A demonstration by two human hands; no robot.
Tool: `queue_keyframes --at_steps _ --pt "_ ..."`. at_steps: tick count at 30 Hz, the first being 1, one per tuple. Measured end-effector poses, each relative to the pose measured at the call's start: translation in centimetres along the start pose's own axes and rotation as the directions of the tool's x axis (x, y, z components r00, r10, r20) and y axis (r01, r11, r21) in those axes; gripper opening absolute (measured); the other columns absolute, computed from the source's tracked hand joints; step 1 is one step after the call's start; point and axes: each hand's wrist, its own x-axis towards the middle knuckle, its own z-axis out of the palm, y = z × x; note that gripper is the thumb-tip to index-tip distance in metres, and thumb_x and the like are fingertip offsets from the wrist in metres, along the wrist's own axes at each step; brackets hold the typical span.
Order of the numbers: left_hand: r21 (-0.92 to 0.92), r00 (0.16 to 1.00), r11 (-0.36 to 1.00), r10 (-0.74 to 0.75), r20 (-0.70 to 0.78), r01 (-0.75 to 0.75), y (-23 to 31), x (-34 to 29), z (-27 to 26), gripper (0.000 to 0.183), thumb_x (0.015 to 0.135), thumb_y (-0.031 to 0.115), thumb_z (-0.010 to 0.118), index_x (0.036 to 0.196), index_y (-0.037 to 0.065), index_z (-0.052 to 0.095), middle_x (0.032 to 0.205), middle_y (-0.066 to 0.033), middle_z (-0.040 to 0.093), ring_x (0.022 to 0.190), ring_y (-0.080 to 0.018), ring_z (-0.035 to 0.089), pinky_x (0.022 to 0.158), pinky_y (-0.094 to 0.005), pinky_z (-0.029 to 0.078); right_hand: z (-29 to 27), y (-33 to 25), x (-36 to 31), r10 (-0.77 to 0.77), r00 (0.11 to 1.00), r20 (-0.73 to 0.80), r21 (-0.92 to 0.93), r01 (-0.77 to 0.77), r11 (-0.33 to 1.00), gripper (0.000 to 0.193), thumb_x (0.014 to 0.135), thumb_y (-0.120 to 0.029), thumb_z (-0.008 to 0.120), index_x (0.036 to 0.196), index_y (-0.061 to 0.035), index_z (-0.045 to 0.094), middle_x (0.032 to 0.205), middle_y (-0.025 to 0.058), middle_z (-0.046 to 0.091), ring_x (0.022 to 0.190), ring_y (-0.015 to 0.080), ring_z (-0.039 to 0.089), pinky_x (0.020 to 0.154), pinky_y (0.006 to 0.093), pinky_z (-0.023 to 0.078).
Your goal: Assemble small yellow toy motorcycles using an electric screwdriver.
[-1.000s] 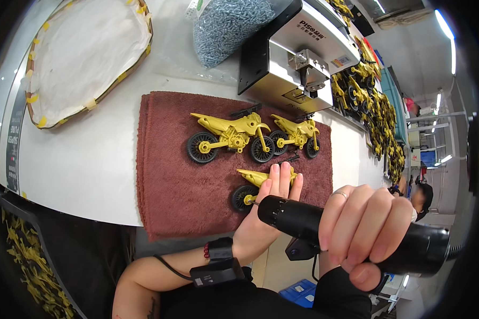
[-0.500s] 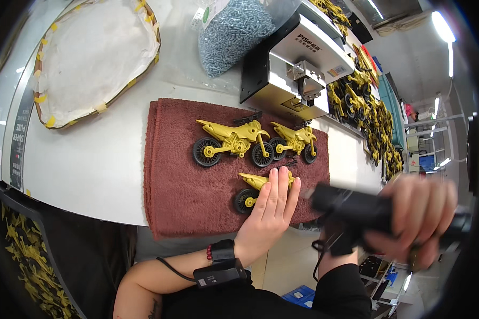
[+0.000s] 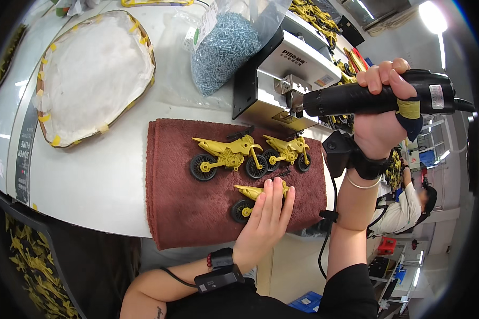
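Note:
My left hand (image 3: 266,223) lies with straight fingers over the front of a yellow toy motorcycle (image 3: 245,190), pressing it onto a folded brown towel (image 3: 181,207); much of the toy is hidden. In my right hand (image 3: 386,101) is a black electric screwdriver (image 3: 346,100), held roughly level. The tool's nose is at the metal outlet (image 3: 291,87) of a screw feeder (image 3: 271,74); whether they touch, I cannot tell. Two more yellow toy motorcycles with black wheels, a left one (image 3: 230,152) and a right one (image 3: 287,150), lie farther up the towel.
Beyond the towel sits a clear bag of small screws (image 3: 226,50). A white-lined tray (image 3: 96,80) with yellow tape lies at the far left. Heaped yellow parts (image 3: 314,18) are behind the feeder, more (image 3: 34,271) at lower left. A person (image 3: 404,210) is at the right.
My right hand has brought the screwdriver up and away from the near right to the screw feeder's outlet. My left hand stays on the motorcycle. The view has shifted slightly.

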Motion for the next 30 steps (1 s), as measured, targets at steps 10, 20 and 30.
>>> queue_keyframes --at_steps 10,20,30 --pt "0.005 1.000 1.000 -0.007 0.026 0.007 0.1 -0.2 0.5 0.044 0.086 0.018 0.036 0.126 0.001 0.042 0.128 -0.0199 0.045 0.122 -0.0292 0.042 0.105 -0.0373 0.027 3.1 -2.4 -7.4 0.165 0.957 0.237 0.181 -0.210 0.961 0.026 0.071 -0.002 0.061 0.085 -0.0079 0.039 0.070 0.0030 0.046 0.054 0.0132 0.048 0.057 0.0288 0.039" --pt "-0.108 0.999 0.994 -0.014 0.032 0.017 0.2 -0.5 0.6 0.043 0.082 0.022 0.042 0.120 0.001 0.046 0.122 -0.0168 0.049 0.114 -0.0250 0.048 0.103 -0.0368 0.030 4.3 -1.1 -8.9 0.271 0.950 0.152 0.123 -0.290 0.949 0.029 0.067 -0.002 0.068 0.084 -0.0089 0.045 0.065 0.0025 0.049 0.057 0.0142 0.049 0.058 0.0296 0.042" --pt "-0.152 1.000 0.988 -0.014 0.011 0.016 0.4 -0.8 0.7 0.050 0.080 0.026 0.043 0.123 0.001 0.042 0.117 -0.0150 0.050 0.112 -0.0253 0.047 0.101 -0.0385 0.032 4.1 -0.2 -8.9 0.234 0.928 0.289 0.066 -0.263 0.962 0.028 0.070 -0.002 0.064 0.085 -0.0092 0.042 0.068 0.0017 0.048 0.052 0.0142 0.049 0.057 0.0295 0.041"
